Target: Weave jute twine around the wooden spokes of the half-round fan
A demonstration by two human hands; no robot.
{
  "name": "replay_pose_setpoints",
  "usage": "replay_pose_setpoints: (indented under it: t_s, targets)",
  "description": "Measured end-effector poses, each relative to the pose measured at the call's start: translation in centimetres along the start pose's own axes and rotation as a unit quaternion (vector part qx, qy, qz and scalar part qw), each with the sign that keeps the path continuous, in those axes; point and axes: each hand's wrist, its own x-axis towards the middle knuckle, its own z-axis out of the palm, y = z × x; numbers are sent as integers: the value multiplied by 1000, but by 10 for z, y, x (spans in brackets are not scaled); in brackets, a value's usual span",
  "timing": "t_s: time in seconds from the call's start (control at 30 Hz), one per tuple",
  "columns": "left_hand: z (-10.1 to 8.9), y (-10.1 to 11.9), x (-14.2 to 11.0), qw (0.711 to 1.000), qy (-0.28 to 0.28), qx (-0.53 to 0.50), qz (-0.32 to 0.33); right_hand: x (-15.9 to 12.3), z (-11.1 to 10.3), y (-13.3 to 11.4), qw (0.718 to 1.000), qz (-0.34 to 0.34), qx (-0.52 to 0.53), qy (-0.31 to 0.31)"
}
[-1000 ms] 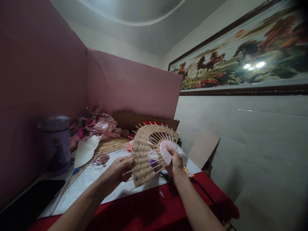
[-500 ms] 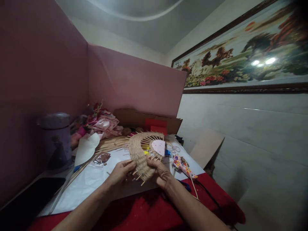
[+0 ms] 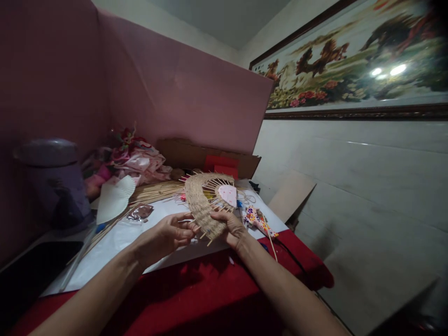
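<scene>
A half-round woven fan point(image 3: 201, 198) of tan twine on thin sticks is held up over the table, with bare stick ends poking out along its rim. Its centre is a pink fabric patch point(image 3: 227, 194) with small red marks. My right hand point(image 3: 231, 228) grips the fan's lower part, thumb on the near face and fingers hidden behind. At the fan's lower left edge, my left hand point(image 3: 178, 231) has its fingers curled and pinched against the stick ends. Whether a loose strand is also between these fingers cannot be made out.
White paper point(image 3: 157, 210) covers part of a red cloth point(image 3: 210, 289). A bundle of sticks point(image 3: 157, 191), a white pleated fan point(image 3: 115, 198), a small plastic packet point(image 3: 140, 212) and a purple tumbler point(image 3: 58, 186) lie or stand left. Flowered fabric point(image 3: 259, 221) lies right.
The view has tilted down and shifted. My left thumb has come off the fan's face, and the left fingers now curl at the stick ends. My right hand keeps its grip.
</scene>
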Motion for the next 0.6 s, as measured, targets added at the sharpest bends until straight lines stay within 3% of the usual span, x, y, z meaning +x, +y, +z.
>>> replay_pose_setpoints:
  t_s: [0.1, 0.33, 0.4, 0.5, 0.6]
  targets:
    - [-2, -2, 4, 998, -7, 48, 35, 0, 1, -1, 999, 5, 34, 25]
    - [-5, -10, 13, 972, 111, 180, 101, -1, -1, -2, 999, 0, 42, 26]
    - [-7, -13, 15, 942, 142, 264, 151, -2, 1, -3, 999, 2, 30, 16]
    - [-11, -15, 14, 861, 212, 406, 221, -2, 2, -3, 1000, -1, 21, 12]
    - [-13, -13, 11, 778, 249, 537, 211, -2, 2, -2, 999, -3, 24, 22]
